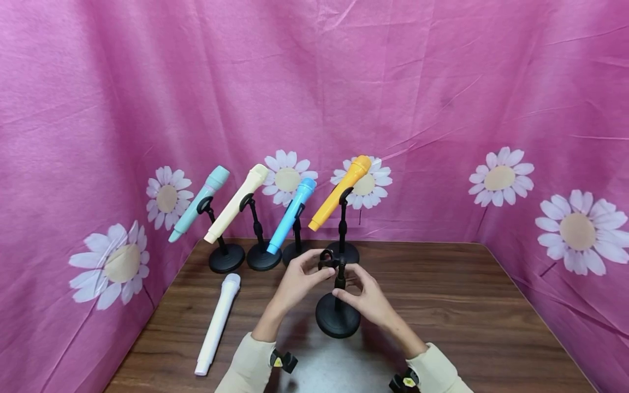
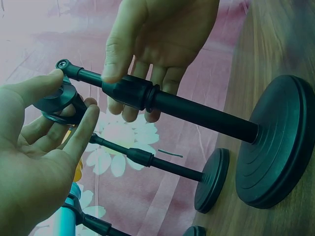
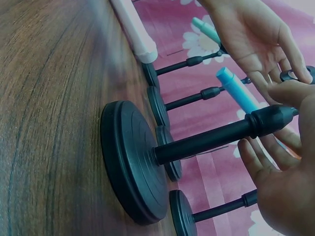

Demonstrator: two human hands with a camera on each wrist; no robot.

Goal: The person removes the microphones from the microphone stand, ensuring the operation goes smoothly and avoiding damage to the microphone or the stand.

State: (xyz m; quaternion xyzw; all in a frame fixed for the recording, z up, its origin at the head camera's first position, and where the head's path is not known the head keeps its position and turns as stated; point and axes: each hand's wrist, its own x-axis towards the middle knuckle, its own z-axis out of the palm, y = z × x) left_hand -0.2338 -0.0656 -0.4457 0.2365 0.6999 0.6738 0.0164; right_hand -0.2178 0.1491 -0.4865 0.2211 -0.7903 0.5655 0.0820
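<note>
A black desktop microphone stand (image 1: 338, 319) with a round base stands upright on the table, with no microphone in its clip. My left hand (image 1: 298, 283) pinches the stand's clip (image 2: 58, 101) between thumb and fingers. My right hand (image 1: 369, 301) holds the stand's upper pole at the collar (image 2: 127, 91), thumb on the near side and fingers behind. To the left of my left hand, a white microphone (image 1: 218, 325) lies on the table.
Behind stand several more stands holding microphones: mint green (image 1: 199, 203), cream (image 1: 237, 203), blue (image 1: 292, 216) and orange (image 1: 340, 192). The wooden table (image 1: 442, 316) meets a pink flowered curtain (image 1: 417, 109) at the back and sides.
</note>
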